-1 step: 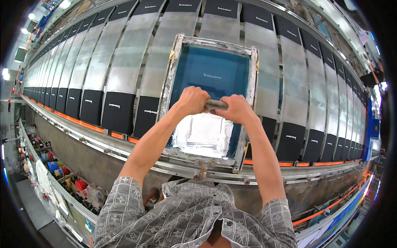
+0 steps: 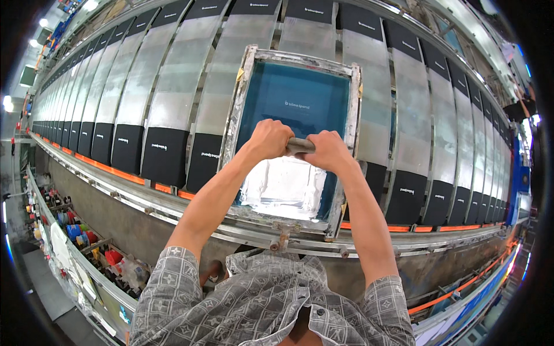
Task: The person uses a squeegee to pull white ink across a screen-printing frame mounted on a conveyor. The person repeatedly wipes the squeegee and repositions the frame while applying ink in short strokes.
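I have both hands closed around a short grey bar (image 2: 300, 145), my left hand (image 2: 270, 140) on its left end and my right hand (image 2: 330, 151) on its right. The fingers of each are curled tightly over it, knuckles up, with the fingertips hidden from me; only the middle of the bar shows, in the narrow gap between my two fists. The bar sits across a blue screen (image 2: 294, 81) set in a worn, pale-smeared frame (image 2: 234, 118). On the near side of my fingers, a thick white paste (image 2: 280, 181) spreads over the screen; on the far side, the blue shows bare apart from a small pale print. Left and right of the frame, long pale boards (image 2: 173, 86) stand in a row, black fabric (image 2: 164, 158) over their near ends.
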Tool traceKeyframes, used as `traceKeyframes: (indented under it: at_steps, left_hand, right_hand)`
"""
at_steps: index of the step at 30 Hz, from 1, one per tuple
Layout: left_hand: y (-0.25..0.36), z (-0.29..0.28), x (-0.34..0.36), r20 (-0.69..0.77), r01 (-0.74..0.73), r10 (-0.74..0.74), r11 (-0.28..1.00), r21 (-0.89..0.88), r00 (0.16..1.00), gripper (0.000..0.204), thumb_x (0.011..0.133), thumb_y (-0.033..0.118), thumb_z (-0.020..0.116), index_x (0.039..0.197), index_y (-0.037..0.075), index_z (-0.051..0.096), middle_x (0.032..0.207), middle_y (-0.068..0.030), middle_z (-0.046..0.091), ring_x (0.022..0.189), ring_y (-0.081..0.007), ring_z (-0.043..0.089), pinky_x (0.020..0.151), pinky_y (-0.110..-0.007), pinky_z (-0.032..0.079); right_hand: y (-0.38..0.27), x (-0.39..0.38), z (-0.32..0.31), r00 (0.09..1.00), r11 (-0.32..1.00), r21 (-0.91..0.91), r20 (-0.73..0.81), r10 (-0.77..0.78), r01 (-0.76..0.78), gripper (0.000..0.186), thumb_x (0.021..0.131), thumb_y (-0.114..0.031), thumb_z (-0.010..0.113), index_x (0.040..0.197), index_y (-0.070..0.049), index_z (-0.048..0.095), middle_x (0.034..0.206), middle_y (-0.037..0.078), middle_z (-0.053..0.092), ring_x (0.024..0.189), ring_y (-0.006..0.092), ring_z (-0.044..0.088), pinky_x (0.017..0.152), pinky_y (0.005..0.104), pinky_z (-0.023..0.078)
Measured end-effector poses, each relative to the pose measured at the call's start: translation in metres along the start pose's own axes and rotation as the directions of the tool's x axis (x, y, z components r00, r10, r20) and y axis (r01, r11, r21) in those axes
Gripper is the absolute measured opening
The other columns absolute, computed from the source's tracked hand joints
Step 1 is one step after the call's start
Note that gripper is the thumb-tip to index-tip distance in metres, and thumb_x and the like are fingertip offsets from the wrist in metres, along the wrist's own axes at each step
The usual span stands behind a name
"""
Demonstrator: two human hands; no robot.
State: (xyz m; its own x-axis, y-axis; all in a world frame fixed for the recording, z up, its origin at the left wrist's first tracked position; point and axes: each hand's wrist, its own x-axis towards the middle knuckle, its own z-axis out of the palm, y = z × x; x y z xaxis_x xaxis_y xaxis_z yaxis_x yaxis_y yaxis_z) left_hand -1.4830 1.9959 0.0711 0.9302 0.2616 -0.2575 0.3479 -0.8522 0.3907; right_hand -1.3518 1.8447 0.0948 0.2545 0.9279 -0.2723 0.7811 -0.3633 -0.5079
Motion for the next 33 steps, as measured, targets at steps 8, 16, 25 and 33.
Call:
traceKeyframes:
  at_steps: [8, 16, 25, 33]
  left_hand:
    - [0.031, 0.061, -0.112, -0.043, -0.092, 0.089, 0.993, -0.072, 0.995, 0.013, 0.07, 0.026, 0.074, 0.068, 0.015, 0.066, 0.065, -0.0092, 0.064, 0.066, -0.032, 0.064, 0.065, -0.045, 0.049]
    - [-0.003, 0.008, -0.002, -0.145, -0.095, 0.104, 0.993, 0.068, 0.984, 0.013, 0.065, 0.025, 0.077, 0.074, 0.017, 0.072, 0.069, -0.0112, 0.066, 0.072, -0.0338, 0.065, 0.069, -0.045, 0.051]
    - [0.024, 0.054, -0.087, -0.062, -0.061, 0.061, 0.998, -0.003, 0.996, 0.01, 0.072, 0.021, 0.071, 0.066, 0.015, 0.068, 0.064, -0.0108, 0.064, 0.064, -0.0316, 0.064, 0.064, -0.043, 0.05]
    - [0.009, 0.007, -0.039, -0.135, -0.143, 0.153, 0.987, 0.079, 0.979, 0.021, 0.064, 0.027, 0.079, 0.066, 0.012, 0.065, 0.065, -0.0077, 0.063, 0.072, -0.0319, 0.063, 0.072, -0.042, 0.048]
  right_hand:
    - [-0.023, -0.082, 0.078, 0.992, 0.993, 0.017, 0.045, -0.121, 0.12, 0.013, 0.071, -0.02, 0.069, 0.077, -0.008, 0.068, 0.071, 0.015, 0.062, 0.085, 0.0308, 0.062, 0.088, 0.0401, 0.041]
    - [0.011, 0.009, 0.017, 0.997, 0.988, -0.142, -0.044, -0.067, 0.06, 0.014, 0.072, -0.019, 0.072, 0.08, -0.008, 0.07, 0.072, 0.016, 0.065, 0.078, 0.0334, 0.064, 0.079, 0.0429, 0.045]
    - [-0.012, -0.058, 0.069, 0.989, 0.98, -0.139, 0.072, -0.131, 0.14, 0.015, 0.069, -0.02, 0.073, 0.073, -0.008, 0.066, 0.07, 0.015, 0.063, 0.077, 0.0341, 0.062, 0.076, 0.0444, 0.047]
    - [0.068, -0.078, 0.04, 0.583, 0.863, 0.326, -0.639, 0.502, -0.386, 0.027, 0.089, -0.032, 0.064, 0.098, -0.007, 0.065, 0.097, 0.011, 0.066, 0.097, 0.029, 0.059, 0.087, 0.0411, 0.044]
